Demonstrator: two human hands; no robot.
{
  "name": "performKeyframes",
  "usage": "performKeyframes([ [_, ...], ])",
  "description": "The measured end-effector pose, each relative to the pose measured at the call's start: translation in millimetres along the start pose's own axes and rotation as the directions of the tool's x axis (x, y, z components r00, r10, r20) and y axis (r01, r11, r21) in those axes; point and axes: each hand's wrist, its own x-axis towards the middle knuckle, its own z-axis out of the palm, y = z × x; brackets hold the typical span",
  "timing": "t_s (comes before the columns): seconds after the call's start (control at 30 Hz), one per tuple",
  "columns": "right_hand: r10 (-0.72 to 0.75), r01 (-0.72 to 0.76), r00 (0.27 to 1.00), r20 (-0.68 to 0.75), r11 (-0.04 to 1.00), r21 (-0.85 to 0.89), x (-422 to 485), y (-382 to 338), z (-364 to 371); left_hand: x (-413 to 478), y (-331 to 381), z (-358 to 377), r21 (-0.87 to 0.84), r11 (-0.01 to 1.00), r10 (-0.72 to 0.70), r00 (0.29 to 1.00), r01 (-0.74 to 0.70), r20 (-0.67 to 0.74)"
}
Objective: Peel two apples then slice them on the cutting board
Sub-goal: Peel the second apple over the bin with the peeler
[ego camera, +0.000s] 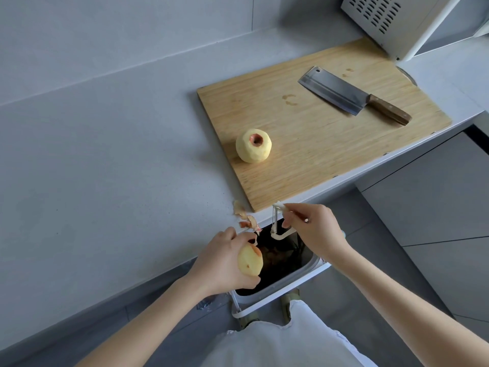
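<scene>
White clothing is filling the lower edge of the view, and both forearms are reaching forward past the front edge of the counter. The left hand is gripping the second apple, fingers curled round it, over the open waste bin below that edge, probably so that peel is falling into the bin. Pale flesh is showing on most of the fruit, with a red patch near its top. The right hand is pinching the peeler by its handle, blade clear of the fruit and over the same bin. Peel scraps are lying on the counter at the near left corner of the cutting board. The peeled apple is sitting near the board's left edge. The cleaver is lying toward the far right corner, ready for slicing.
</scene>
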Motion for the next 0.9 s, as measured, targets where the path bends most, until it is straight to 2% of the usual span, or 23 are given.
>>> performKeyframes([
  [0.03, 0.063, -0.072, 0.996, 0.066, 0.989, 0.132, 2.5, -0.2, -2.4, 0.0, -1.2, -0.4, 0.045, 0.999, -0.003, 1.0, 0.002, 0.031],
  [0.07, 0.12, -0.142, 0.983, 0.136, 0.977, 0.16, 4.3, 1.9, -2.1, 0.0, -1.2, -1.0, 0.073, 0.997, -0.008, 0.998, 0.003, 0.064],
  [0.1, 0.147, -0.159, 0.972, 0.185, 0.986, 0.055, 5.4, 6.0, 2.1, -0.2, -0.6, -1.2, 0.082, 0.997, -0.016, 0.995, 0.008, 0.096],
  [0.13, 0.152, -0.121, 0.97, 0.192, 0.979, -0.163, 4.8, 11.3, 11.4, -0.6, 0.8, -1.7, 0.077, 0.997, -0.025, 0.992, 0.016, 0.123],
  [0.17, 0.146, -0.09, 0.981, 0.127, 0.925, -0.369, 2.1, 16.2, 21.0, -0.8, 2.8, -2.1, 0.069, 0.997, -0.035, 0.988, 0.025, 0.149],
  [0.2, 0.084, -0.041, 0.994, 0.066, 0.871, -0.49, -1.3, 22.0, 28.1, -0.8, 4.7, -2.7, 0.062, 0.998, -0.041, 0.984, 0.031, 0.173],
  [0.27, 0.013, 0.009, 0.999, 0.038, 0.847, -0.531, -3.2, 30.5, 33.2, 0.0, 6.8, -4.2, 0.042, 0.998, -0.05, 0.979, 0.043, 0.198],
  [0.33, -0.013, 0.048, 0.998, 0.062, 0.788, -0.614, -2.7, 29.4, 30.4, 0.5, 7.3, -3.3, 0.022, 0.998, -0.065, 0.975, 0.061, 0.215],
  [0.4, -0.008, 0.048, 0.998, 0.067, 0.781, -0.623, -1.5, 31.5, 28.4, 1.6, 7.4, -3.2, 0.006, 0.997, -0.071, 0.975, 0.072, 0.211],
  [0.47, 0.056, 0.011, 0.992, 0.109, 0.846, -0.532, -0.7, 28.8, 25.1, 2.8, 8.7, -4.7, -0.023, 0.997, -0.066, 0.98, 0.071, 0.188],
  [0.57, 0.122, -0.084, 0.974, 0.192, 0.977, -0.196, 3.5, 23.5, 11.0, 6.5, 11.5, -10.6, -0.133, 0.987, -0.078, 0.989, 0.094, 0.123],
  [0.63, 0.089, -0.084, 0.985, 0.15, 0.996, -0.044, 9.5, 18.4, -2.3, 11.8, 12.9, -16.0, -0.252, 0.963, -0.09, 0.995, 0.097, 0.04],
  [0.8, -0.01, 0.008, 0.998, -0.061, 0.999, -0.042, 55.1, 15.0, -39.1, 29.9, 21.6, -37.4, -0.557, 0.826, -0.196, 0.969, 0.081, -0.15],
  [0.9, -0.043, 0.043, 0.999, -0.01, 0.999, -0.028, 77.3, 11.8, -56.6, 43.0, 34.1, -49.9, -0.589, 0.806, -0.234, 0.942, 0.05, -0.241],
])
